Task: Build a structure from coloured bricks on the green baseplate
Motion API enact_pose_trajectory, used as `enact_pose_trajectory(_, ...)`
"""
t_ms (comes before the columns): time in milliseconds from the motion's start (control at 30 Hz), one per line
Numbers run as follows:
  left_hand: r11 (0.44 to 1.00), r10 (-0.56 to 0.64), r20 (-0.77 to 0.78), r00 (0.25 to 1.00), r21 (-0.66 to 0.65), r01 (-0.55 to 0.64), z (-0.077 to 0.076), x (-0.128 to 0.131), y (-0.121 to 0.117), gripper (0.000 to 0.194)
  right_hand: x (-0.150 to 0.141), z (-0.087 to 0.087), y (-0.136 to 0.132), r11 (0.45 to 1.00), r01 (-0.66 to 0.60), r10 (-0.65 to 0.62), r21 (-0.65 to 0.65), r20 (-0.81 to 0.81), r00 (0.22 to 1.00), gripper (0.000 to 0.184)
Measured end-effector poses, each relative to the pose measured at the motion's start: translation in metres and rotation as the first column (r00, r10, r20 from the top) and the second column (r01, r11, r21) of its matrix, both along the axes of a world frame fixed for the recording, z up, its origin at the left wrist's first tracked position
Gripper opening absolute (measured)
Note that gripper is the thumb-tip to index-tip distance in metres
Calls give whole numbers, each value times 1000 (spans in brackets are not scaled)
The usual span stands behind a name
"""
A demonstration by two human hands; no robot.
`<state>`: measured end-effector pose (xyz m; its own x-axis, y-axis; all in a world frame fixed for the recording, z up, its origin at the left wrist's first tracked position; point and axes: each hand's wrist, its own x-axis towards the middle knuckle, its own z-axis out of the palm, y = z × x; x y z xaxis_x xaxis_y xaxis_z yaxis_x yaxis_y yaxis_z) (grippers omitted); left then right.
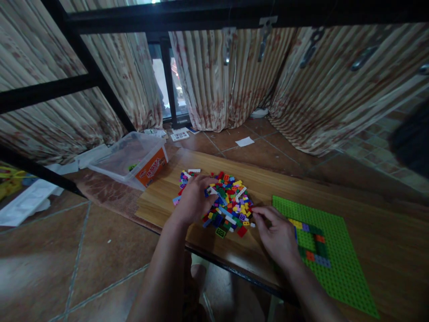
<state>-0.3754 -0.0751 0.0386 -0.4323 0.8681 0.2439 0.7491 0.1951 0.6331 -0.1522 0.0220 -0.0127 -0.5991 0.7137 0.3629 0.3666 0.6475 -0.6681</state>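
A heap of small toy building bricks (231, 201) in many colours lies on the wooden board. My left hand (194, 199) is over the heap's left side, fingers curved and thumb apart. A small white brick (212, 191) shows between its thumb and fingers; I cannot see a grip on it. At the heap's right edge my right hand (276, 232) has thumb and forefinger pinched together beside red bricks. What the pinch holds, if anything, is too small to make out. Behind that hand, a green baseplate (345, 255) carries a ring of coloured bricks (320, 248), partly covered by the hand.
The wooden table (208, 163) runs across the view. Left of the heap stands a clear plastic box (124, 156) with an orange label. Black metal bars (110, 98) cross above and at left. Papers (244, 141) lie on the tiled floor before the striped curtains (228, 89).
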Motion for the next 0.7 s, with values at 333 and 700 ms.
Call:
enact_pose_trajectory(333, 983, -60, -238, 969, -181, 17, -10, 20, 19, 38, 6, -2, 2, 1000, -15, 14, -14, -29, 999, 15)
enact_pose_trajectory(700, 977, -70, -278, 958, -212, 10, -9, 21, 26, 25, 7, 6, -4, 1000, -6, 6, -9, -21, 1000, 15)
